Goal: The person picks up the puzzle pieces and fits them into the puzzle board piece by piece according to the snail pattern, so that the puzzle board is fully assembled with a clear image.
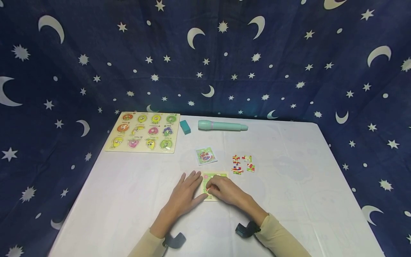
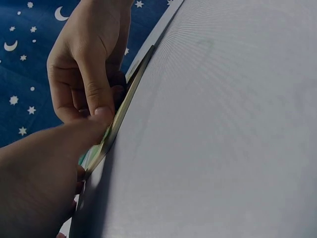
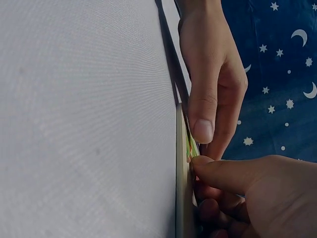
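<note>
Fingers of the right hand (image 1: 227, 190) are curled close together, thumb meeting index, pinching what looks like a small jigsaw piece (image 1: 208, 190), mostly hidden, over the shallow puzzle tray (image 1: 210, 200); the left hand (image 1: 184, 194) lies with its fingers stretched out by the tray's left side, thumb reaching toward its near edge, gripping nothing that shows. The tray sits flat on the tabletop (image 1: 289, 185), directly under the right fingertips, roughly square, so no long axis stands out. Several loose jigsaw pieces (image 1: 237, 170) lie apart from it, beyond and to the right, nearer the right hand than the left, while a picture card (image 1: 206, 156) lies just beyond the tray
</note>
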A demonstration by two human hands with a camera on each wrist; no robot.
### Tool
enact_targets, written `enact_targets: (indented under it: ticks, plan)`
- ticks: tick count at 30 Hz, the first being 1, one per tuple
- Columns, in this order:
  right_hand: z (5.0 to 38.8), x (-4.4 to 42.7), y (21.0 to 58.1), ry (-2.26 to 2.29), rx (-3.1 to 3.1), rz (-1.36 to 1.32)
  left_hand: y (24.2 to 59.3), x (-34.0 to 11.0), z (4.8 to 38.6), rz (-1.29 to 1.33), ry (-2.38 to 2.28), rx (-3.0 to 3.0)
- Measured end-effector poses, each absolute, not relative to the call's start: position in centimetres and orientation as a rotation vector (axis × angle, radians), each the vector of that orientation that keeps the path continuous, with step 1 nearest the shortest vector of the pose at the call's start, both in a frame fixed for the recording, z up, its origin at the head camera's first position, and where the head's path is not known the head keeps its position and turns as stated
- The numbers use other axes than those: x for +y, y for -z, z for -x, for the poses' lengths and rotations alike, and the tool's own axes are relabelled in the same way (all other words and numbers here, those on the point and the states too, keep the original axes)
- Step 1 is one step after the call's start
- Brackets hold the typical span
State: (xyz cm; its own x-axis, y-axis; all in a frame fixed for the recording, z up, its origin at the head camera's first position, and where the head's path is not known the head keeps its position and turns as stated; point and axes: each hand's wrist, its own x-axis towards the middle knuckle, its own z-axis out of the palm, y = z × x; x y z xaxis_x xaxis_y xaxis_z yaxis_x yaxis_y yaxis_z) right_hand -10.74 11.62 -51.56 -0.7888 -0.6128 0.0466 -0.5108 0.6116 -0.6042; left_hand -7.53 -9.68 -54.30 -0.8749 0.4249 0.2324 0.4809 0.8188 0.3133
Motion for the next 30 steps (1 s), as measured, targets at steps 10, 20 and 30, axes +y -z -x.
enact_targets:
  ticks: [10,20,30]
  plan:
    - [10.7,11.7,51.6,0.92,2.678,0.944,54.3,-9.7,7.5,0.699,0.543,-2.849]
    - [11.1,12.5,51.0,0.94,2.752,0.908,54.3,-9.7,7.5,0.702,0.556,-2.853]
    - [12.1,13.9,50.8,0.994,2.862,0.841,54.0,-9.6,7.4,0.717,0.534,-2.876]
